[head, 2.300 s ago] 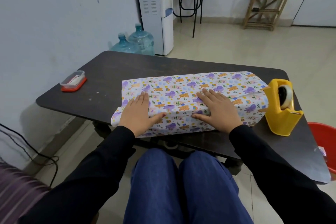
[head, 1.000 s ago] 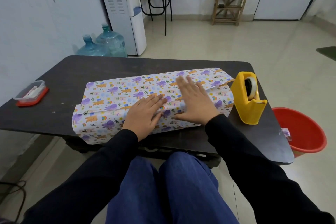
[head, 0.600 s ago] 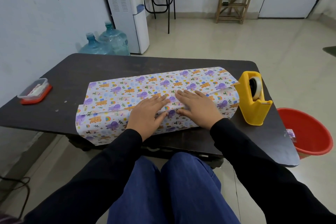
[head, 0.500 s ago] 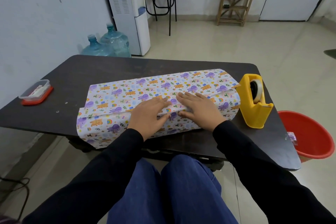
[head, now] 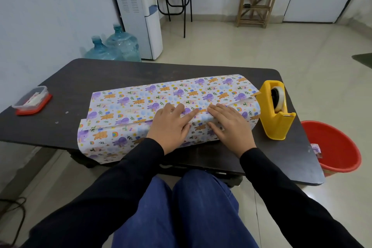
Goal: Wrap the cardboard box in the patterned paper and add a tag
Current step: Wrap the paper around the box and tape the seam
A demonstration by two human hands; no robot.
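two long edges of the patterned paper (head: 141, 98) already meet over the top of the cardboard box, which is wholly hidden under the wrap. the parcel lies lengthwise across the middle of the dark table (head: 120, 70), running from 9 to 3 o'clock. the left hand (head: 171, 127) and right hand (head: 229, 125) lie flat on the overlap near the parcel's middle, fingers straight and gripping nothing, pressing the seam down. the left forefinger points along the fold toward 3 o'clock, nearly meeting the right fingertips.

i judge the task about a third done. the body wrap is formed, but no tape shows on the seam. both ends look unfolded, with loose paper overhanging the table's near edge at 8 o'clock, and no tag is in view. taping the seam looks like the next need. one hand would have to leave the paper for that, so the overlap may spring open.

the yellow tape dispenser (head: 275, 110) stands at 3 o'clock, just beside the parcel's right end. whether they touch i cannot tell, and it may crowd the fold there. a small red-lidded container (head: 32, 99) sits at 9 o'clock, well apart. off the table, a red bucket (head: 338, 147) is at 4 o'clock, water bottles (head: 118, 46) at 11 o'clock and a wooden rack (head: 257, 0) at 1 o'clock.
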